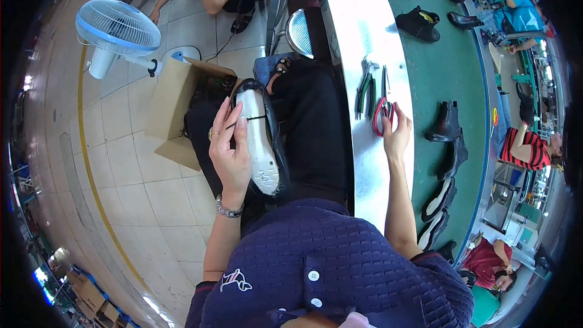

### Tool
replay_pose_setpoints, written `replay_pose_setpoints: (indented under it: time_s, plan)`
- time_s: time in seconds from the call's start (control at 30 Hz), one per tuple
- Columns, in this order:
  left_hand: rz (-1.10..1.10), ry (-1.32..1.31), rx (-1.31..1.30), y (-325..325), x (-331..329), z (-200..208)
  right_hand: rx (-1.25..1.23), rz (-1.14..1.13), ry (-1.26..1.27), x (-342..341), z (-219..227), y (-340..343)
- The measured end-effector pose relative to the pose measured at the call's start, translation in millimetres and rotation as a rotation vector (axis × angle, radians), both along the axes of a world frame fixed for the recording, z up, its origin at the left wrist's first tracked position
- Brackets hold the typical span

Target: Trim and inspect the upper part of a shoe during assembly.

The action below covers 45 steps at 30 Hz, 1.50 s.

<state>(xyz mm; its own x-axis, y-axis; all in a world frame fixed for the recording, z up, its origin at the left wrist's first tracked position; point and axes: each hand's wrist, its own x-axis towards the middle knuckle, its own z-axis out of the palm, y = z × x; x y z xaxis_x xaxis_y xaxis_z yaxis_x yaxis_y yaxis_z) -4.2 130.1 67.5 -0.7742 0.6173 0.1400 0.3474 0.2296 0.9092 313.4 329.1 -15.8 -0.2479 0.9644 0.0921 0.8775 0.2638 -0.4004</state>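
Observation:
An unfinished black shoe [260, 146] lies sole side up across my lap, its bottom white with a few small dark marks near the lower end. A thin black strip crosses the white bottom near my fingertips. My left hand [232, 152] grips the shoe's left side, the thumb pressed on the white face. Over on the metal ledge, my right hand [396, 132] has its fingers closed at the red handles of a pair of scissors [381, 109], whose blades point away from me. Green-handled pliers [365, 90] lie just left of the scissors.
Right of the ledge [367, 173] runs a green conveyor belt [419, 79] with several black boots [419, 23] and shoes. An open cardboard box [173, 106] stands left of my legs. A fan [118, 30] is farther left. Other people sit nearby.

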Motion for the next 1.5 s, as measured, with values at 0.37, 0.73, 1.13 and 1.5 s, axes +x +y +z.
replay_pose_setpoints:
  time_s: [0.37, 0.73, 1.13, 1.5]
  plan:
    - [0.128, 0.065, 0.057, -1.0, 7.3, -10.1, -1.140, -0.202, 0.803, -7.0, 96.1, -94.6]
    - [0.131, 0.206, 0.178, -3.6, 6.0, -23.8, -1.579, 0.238, 0.734, -120.9, 147.3, -142.9]
    - [0.154, 0.415, 0.167, -7.3, 8.8, -26.4, -1.318, 0.109, 0.606, -134.1, 116.7, -168.6]
    - [0.468, 0.822, 0.381, -26.2, -42.0, 76.4, -1.409, 0.168, 0.715, -129.5, 128.2, -157.1]
